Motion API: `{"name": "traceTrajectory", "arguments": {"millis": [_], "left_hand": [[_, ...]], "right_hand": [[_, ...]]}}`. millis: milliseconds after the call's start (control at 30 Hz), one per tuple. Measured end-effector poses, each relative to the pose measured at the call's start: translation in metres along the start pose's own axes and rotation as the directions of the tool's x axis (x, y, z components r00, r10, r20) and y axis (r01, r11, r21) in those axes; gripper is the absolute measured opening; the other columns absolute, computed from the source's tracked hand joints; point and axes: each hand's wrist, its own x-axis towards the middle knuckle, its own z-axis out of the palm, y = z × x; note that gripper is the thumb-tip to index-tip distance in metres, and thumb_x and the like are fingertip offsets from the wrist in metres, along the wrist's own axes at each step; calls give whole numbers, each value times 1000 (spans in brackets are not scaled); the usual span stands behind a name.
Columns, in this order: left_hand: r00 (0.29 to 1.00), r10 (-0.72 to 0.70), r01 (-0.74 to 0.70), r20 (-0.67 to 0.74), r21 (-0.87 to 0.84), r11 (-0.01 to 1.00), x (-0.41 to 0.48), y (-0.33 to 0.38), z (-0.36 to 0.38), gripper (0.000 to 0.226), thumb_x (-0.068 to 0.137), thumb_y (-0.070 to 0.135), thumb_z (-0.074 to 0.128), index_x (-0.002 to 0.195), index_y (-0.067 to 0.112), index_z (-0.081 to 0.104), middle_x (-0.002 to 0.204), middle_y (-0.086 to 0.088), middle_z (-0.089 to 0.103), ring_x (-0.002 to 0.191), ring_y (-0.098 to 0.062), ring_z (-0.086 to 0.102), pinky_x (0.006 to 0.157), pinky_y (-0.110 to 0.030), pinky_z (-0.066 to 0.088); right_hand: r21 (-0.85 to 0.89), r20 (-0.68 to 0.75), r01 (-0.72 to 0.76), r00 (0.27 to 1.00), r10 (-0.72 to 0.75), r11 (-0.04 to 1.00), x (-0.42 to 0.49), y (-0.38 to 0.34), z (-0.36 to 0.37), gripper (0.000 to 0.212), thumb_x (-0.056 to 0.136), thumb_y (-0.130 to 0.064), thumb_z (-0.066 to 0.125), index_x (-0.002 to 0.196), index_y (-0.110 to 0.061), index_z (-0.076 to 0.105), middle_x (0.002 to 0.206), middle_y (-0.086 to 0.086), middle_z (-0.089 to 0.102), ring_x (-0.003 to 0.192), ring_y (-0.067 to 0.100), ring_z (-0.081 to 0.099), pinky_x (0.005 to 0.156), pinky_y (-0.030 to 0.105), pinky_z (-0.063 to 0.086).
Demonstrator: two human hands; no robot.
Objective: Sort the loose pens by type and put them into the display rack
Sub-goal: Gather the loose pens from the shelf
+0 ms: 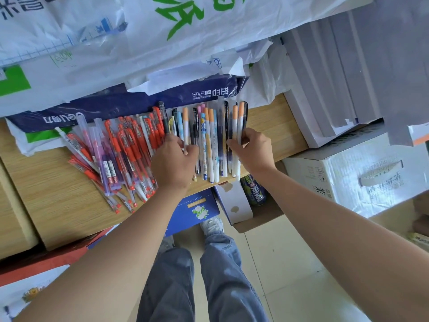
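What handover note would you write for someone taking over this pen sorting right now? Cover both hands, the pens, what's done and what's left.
Left hand: fingers curled over the mixed pens mid-row.
Right hand: pinches the orange-capped pens at the row's right end.
Red pens: loose heap at the left of the wooden shelf.
Done: that heap lies roughly apart from the rest.
Left: split the mixed pens by type, then move everything to the display rack, which is not in view.
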Motion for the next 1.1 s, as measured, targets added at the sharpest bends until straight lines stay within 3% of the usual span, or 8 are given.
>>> {"name": "traceTrajectory", "arguments": {"millis": [133,233,333,500,767,967,1100], "left_hand": [[988,80,-58,136,-161,985,-9,8,7,12,93,18,47,86,10,42,64,-4,54,54,-24,54,47,-33,37],[969,103,-57,225,-204,977,-11,12,15,14,92,22,51,86,10,48,64,-3,56,56,-26,56,52,-36,43],[968,128,-75,217,-238,968,-11,9,18,13,92,23,56,95,10,58,68,3,61,57,-17,58,51,-30,42],[986,97,-68,133,-214,975,-9,6,19,11,89,22,61,87,12,64,69,0,67,57,-19,63,56,-36,51],[994,68,-56,81,-144,988,-10,22,25,21,81,34,74,79,13,73,67,2,69,59,-17,63,53,-26,41],[993,-13,32,114,-169,985,-8,34,26,24,77,36,76,72,12,74,60,-2,67,56,-20,62,47,-25,36],[989,24,-3,148,-141,990,-7,32,30,28,82,37,72,71,11,69,62,-1,65,56,-20,59,47,-24,33]], "right_hand": [[-28,22,15,1000,-14,999,0,0,-5,34,83,-32,70,68,-11,49,57,-4,46,50,8,39,44,13,28],[-8,59,57,997,-56,998,0,-2,-5,34,82,-31,72,67,-7,54,57,1,51,50,10,41,47,15,30],[-60,121,46,992,-39,997,-2,-4,1,30,80,-31,74,65,-12,56,55,-5,50,48,6,40,47,16,29],[-91,10,-32,999,33,995,2,-4,1,44,80,-32,73,52,-18,42,47,-5,42,44,7,36,44,18,24],[-175,74,-64,994,78,982,11,-10,2,47,77,-42,75,54,-15,44,57,1,52,54,14,47,46,22,31],[-55,88,-79,993,84,995,4,-7,3,32,77,-35,77,71,-6,64,66,7,65,66,24,63,61,33,51],[-50,149,-72,986,79,996,7,-6,1,26,80,-34,75,71,-13,60,73,8,67,72,24,65,69,38,55]]}}
